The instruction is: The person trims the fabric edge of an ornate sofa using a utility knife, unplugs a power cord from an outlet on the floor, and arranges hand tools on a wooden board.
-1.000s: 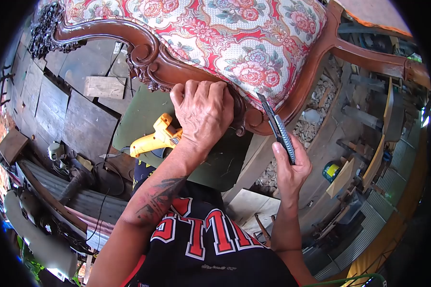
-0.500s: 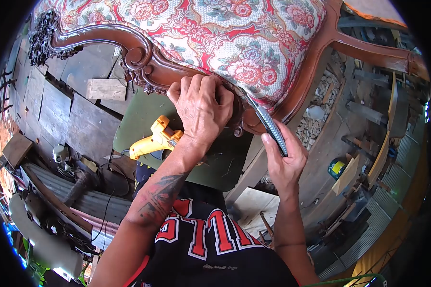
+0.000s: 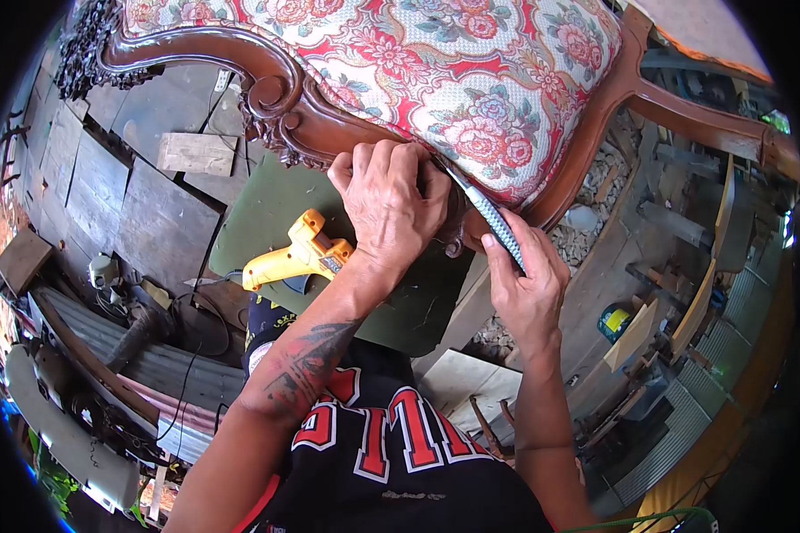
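Observation:
Floral upholstery (image 3: 471, 98) in red, white and blue-grey covers a piece of furniture with a carved brown wooden frame (image 3: 329, 124). My left hand (image 3: 389, 200) is closed, knuckles up, against the seam between fabric and front rail. Whatever its fingertips pinch is hidden beneath it. In my right hand (image 3: 532, 284) is a slim craft knife (image 3: 496, 226) with a grey textured handle. Its thin dark end points up and left along the fabric's edge, close to my left fingers.
Below my left wrist, a yellow power tool, seemingly a glue gun (image 3: 298, 253), lies on a dark green padded seat (image 3: 400, 315). Wooden boards (image 3: 164, 222) cover the floor at left. Pale stones (image 3: 587, 209) and loose planks (image 3: 636, 333) lie at right.
The furniture and both hands appear slightly lower and further right, mostly from a camera shift. My left hand keeps its closed pose, and the knife remains in my right hand along the seam.

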A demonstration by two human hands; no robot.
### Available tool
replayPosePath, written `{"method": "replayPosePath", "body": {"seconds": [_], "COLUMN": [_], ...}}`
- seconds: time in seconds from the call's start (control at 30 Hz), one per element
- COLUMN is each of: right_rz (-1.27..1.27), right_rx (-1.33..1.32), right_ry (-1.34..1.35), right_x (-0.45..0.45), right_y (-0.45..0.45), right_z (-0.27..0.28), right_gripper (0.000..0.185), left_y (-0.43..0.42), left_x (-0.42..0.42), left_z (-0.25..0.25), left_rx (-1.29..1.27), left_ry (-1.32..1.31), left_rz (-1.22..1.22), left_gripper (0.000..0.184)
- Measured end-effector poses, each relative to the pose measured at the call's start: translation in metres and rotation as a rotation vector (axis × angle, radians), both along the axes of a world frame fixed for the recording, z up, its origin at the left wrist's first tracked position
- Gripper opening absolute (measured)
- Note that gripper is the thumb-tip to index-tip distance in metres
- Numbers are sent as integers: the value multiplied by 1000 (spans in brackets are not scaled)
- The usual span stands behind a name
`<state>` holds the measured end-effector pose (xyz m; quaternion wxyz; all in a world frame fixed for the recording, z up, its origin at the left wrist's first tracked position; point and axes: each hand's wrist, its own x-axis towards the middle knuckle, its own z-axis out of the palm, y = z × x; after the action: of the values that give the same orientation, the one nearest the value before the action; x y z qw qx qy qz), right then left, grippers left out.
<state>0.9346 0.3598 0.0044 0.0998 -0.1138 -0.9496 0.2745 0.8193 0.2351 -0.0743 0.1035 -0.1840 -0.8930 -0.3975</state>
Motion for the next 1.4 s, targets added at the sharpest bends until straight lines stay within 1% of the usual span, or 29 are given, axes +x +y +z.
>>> {"method": "replayPosePath", "body": {"seconds": [0.2, 0.93, 1.13, 1.2, 1.4], "right_rz": [20, 93, 106, 138, 131], "right_rx": [26, 92, 170, 249, 258], "right_ry": [-24, -18, -48, -29, -49], "right_x": [0, -4, -5, -5, -3], "right_y": [3, 11, 11, 11, 12], "right_z": [1, 4, 3, 4, 2], "right_gripper": [32, 34, 36, 39, 42], "left_y": [1, 2, 2, 2, 2], "left_x": [0, 2, 3, 3, 3], "left_z": [-3, -4, -5, -6, -6], "left_rx": [42, 38, 32, 39, 47], "left_ry": [8, 16, 8, 9, 12], "left_rz": [17, 28, 24, 22, 19], "left_gripper": [14, 17, 18, 18, 17]}}
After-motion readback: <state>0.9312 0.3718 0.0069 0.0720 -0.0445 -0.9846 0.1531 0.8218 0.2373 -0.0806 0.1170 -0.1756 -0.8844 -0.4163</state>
